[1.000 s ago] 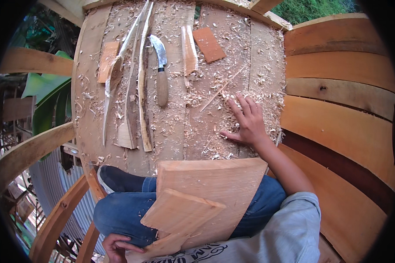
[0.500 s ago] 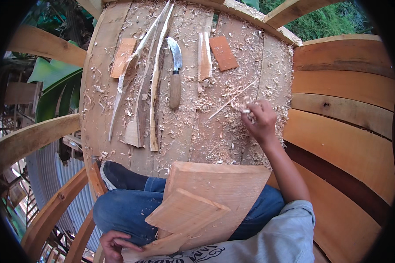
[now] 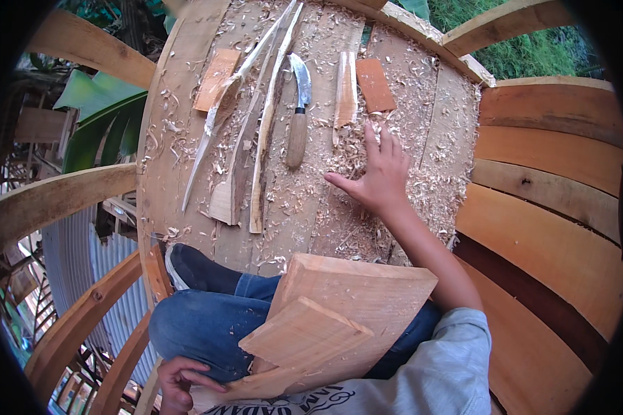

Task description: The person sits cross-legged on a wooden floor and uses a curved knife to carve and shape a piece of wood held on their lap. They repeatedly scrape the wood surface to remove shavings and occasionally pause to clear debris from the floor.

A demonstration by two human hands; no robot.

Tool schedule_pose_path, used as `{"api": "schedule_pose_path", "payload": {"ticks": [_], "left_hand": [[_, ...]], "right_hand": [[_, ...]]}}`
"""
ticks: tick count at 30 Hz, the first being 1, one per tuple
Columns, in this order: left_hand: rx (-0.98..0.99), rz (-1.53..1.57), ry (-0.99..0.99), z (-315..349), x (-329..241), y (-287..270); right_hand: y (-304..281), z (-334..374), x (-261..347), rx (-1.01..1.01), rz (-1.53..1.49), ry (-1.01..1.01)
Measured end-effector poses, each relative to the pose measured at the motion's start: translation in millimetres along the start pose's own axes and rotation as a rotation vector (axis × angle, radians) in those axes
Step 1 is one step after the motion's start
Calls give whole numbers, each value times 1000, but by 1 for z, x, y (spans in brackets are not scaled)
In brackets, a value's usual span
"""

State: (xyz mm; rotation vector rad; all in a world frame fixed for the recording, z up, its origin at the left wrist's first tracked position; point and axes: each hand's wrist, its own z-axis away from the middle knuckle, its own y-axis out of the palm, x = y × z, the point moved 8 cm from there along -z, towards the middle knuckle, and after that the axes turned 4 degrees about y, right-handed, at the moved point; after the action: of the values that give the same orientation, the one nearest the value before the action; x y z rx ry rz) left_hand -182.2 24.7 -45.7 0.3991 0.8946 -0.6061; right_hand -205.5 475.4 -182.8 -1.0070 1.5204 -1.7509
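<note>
Your right hand (image 3: 383, 176) spreads open, holding nothing, over the shavings (image 3: 349, 155) on the plank floor (image 3: 284, 235), your left hand (image 3: 178, 382) curls beside your thigh (image 3: 201, 339), its grip unclear, and a careless leftward sweep could nick you on the bare-bladed knife (image 3: 297, 140).

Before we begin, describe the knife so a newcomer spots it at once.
On the shaving-strewn plank platform, look left of the right hand. There the knife lies beside a long wood strip; its curved metal blade sets it apart.
</note>
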Motion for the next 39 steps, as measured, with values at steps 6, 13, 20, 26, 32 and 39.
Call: {"api": "schedule_pose_path", "payload": {"ticks": [6,13,20,26,32,39], "left_hand": [[56,184,-3,-5,-3,9],[177,117,-58,-6,-8,9],[281,70,15,-7,-12,11],[298,167,7,-7,-17,14],[368,217,-43,-12,-16,13],[402,226,-57,-10,-16,16]], "right_hand": [[4,-10,13,25,78,-6],[2,-6,27,-183,44,-231],[-3,6,44,-269,42,-429],[-10,12,57,-290,18,-546],[-9,7,43,-283,-42,-600],[-9,9,42,-253,-54,-582]]}}
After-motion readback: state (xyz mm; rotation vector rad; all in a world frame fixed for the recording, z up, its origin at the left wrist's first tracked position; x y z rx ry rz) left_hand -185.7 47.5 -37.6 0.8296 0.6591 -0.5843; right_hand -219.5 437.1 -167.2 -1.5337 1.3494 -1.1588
